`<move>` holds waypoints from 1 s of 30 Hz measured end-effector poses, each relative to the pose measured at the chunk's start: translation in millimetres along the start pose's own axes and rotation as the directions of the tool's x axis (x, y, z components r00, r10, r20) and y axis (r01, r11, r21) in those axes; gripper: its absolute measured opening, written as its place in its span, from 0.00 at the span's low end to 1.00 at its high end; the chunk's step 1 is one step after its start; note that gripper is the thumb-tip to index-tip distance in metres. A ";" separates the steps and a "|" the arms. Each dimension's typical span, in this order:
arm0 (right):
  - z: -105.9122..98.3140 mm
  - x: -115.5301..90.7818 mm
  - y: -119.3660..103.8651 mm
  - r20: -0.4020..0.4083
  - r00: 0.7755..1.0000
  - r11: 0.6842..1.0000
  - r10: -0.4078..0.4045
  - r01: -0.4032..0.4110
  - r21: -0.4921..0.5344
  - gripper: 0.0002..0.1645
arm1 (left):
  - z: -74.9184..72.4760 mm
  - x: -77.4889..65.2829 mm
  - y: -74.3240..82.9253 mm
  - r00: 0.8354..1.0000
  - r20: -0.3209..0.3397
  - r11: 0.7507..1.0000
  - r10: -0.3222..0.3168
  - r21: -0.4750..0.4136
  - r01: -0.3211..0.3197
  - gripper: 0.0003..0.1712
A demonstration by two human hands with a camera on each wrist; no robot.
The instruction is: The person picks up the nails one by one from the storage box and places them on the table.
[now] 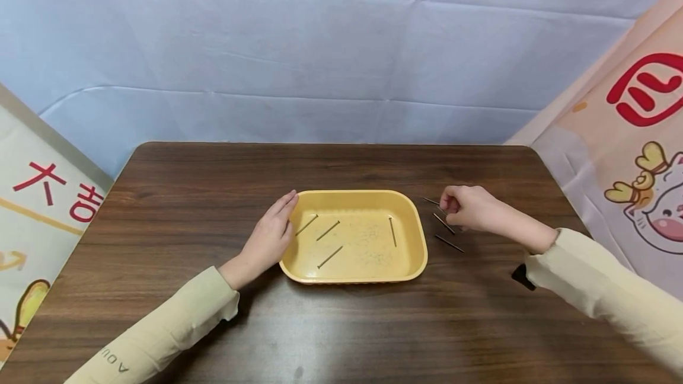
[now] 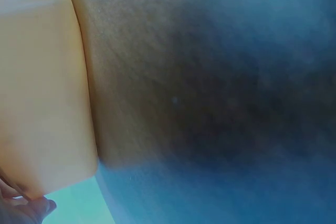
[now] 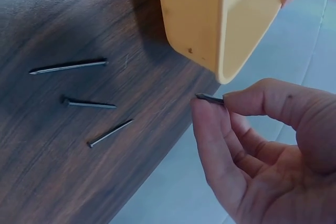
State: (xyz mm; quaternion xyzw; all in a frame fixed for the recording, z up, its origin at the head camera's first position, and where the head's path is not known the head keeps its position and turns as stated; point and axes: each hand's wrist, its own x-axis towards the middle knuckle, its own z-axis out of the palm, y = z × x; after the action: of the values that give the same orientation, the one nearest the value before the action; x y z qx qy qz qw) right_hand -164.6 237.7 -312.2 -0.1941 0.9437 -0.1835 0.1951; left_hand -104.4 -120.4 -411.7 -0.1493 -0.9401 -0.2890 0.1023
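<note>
My right hand (image 3: pixel 262 145) pinches a nail (image 3: pixel 211 98) between thumb and forefinger, in the right wrist view. Much of that nail is covered by the fingertips. On the table beside this hand lie three more nails, among them one nearest the front (image 1: pixel 449 243) and one in the middle (image 1: pixel 444 223). A yellow plastic tub (image 1: pixel 352 278) stands to their left, with several nails (image 1: pixel 329 257) scattered over its floor. My left hand (image 1: pixel 269 236) holds the tub's left rim, the longer fingers lying along the edge toward the far corner.
A dark wood-grain table (image 1: pixel 256 336) bears everything. Behind it hangs a pale cloth (image 1: pixel 320 46). Printed panels flank it, one at the left (image 1: pixel 32 218) and another at the right (image 1: pixel 629 153). Something small and black (image 1: pixel 523 277) sits under the right cuff.
</note>
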 end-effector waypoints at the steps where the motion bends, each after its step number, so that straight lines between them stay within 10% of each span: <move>1: -0.1 -0.5 1.9 0.002 1.000 1.000 0.005 -0.005 0.009 0.09 | -0.2 -0.1 0.2 1.000 0.000 1.000 -0.001 0.000 0.001 0.28; 30: -0.8 -2.2 44.4 -0.007 0.997 0.987 0.074 -0.072 0.145 0.11 | -0.7 -0.5 0.9 1.000 -0.009 1.000 0.005 -0.003 -0.005 0.28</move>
State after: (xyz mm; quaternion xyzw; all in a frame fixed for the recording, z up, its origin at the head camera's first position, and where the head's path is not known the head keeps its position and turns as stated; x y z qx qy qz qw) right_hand -176.2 277.0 -329.6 -0.1434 0.9355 -0.2455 0.2095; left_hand -103.6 -120.2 -410.8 -0.1503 -0.9389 -0.2907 0.1068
